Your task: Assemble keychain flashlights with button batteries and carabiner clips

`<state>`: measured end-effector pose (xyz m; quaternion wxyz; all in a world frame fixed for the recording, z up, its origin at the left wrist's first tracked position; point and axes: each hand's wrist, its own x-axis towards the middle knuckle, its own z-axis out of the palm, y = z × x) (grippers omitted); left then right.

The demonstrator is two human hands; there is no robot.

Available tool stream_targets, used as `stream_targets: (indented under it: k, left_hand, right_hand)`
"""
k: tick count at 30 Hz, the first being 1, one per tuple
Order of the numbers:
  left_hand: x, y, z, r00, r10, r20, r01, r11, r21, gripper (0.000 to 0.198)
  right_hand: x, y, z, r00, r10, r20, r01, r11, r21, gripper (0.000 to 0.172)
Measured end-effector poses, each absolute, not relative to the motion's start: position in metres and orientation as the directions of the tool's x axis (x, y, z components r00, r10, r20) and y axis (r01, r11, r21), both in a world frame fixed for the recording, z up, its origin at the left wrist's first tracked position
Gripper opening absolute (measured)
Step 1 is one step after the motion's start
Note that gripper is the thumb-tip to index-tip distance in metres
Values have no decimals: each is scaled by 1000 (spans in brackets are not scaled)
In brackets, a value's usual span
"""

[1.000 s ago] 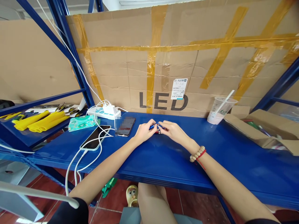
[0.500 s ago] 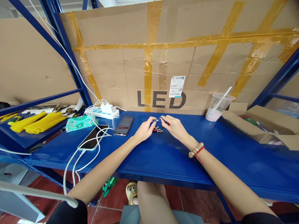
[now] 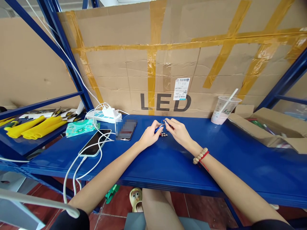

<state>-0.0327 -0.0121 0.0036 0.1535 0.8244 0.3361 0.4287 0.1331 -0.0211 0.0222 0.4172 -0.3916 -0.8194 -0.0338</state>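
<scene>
My left hand (image 3: 151, 134) pinches a small blue tube with a silver end (image 3: 158, 128) between thumb and fingers, over the middle of the blue shelf (image 3: 153, 163). Close beside it, the fingers of my right hand (image 3: 177, 129) are closed on a thin blue ring (image 3: 163, 121) at the tube's silver end. Whether the ring is fixed to the tube is too small to tell. Just below the fingers lie several small round silvery discs (image 3: 164, 134), with a red piece mostly hidden behind my left hand.
Left are a dark phone (image 3: 128, 129), a cabled phone (image 3: 96, 143), a power strip (image 3: 103, 116), a green packet (image 3: 79, 127) and yellow sleeves (image 3: 45, 127). Right stand a plastic cup with a straw (image 3: 223, 111) and an open cardboard box (image 3: 271, 137). Large cardboard (image 3: 115, 73) backs the shelf.
My left hand has turned slightly and shifted a little right, so more of the blue tube shows and the red piece is more covered. My right hand has barely moved.
</scene>
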Motion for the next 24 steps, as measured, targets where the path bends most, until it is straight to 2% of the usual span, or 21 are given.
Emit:
stream_targets:
  k: [4, 7, 10, 15, 20, 22, 24]
  left_hand:
    - [-31, -16, 2, 531, 663, 528, 484, -749, 453, 11]
    - [-30, -18, 2, 556, 669, 493, 540, -742, 398, 13]
    - [-33, -17, 5, 518, 695, 499, 611, -709, 352, 19]
    - [-41, -13, 10, 540, 680, 497, 682, -699, 215, 23]
    - [-44, -11, 10, 537, 683, 496, 708, -684, 175, 25]
    - [-44, -11, 10, 530, 688, 497, 714, -678, 177, 25]
    - [-44, -10, 10, 525, 691, 497, 717, -673, 179, 26]
  right_hand:
    - [137, -16, 23, -228, 622, 749, 702, 638, -316, 35]
    - [148, -7, 23, -202, 653, 730, 763, 572, -300, 36]
    - [164, 2, 22, -199, 730, 653, 848, 463, -259, 32]
    - [180, 5, 17, -73, 918, 389, 972, 153, -179, 25]
    - [177, 0, 14, -46, 966, 255, 993, 73, -97, 21]
    - [172, -1, 14, -59, 948, 314, 990, 96, -105, 17]
    - [163, -3, 16, -85, 895, 438, 962, 188, -198, 19]
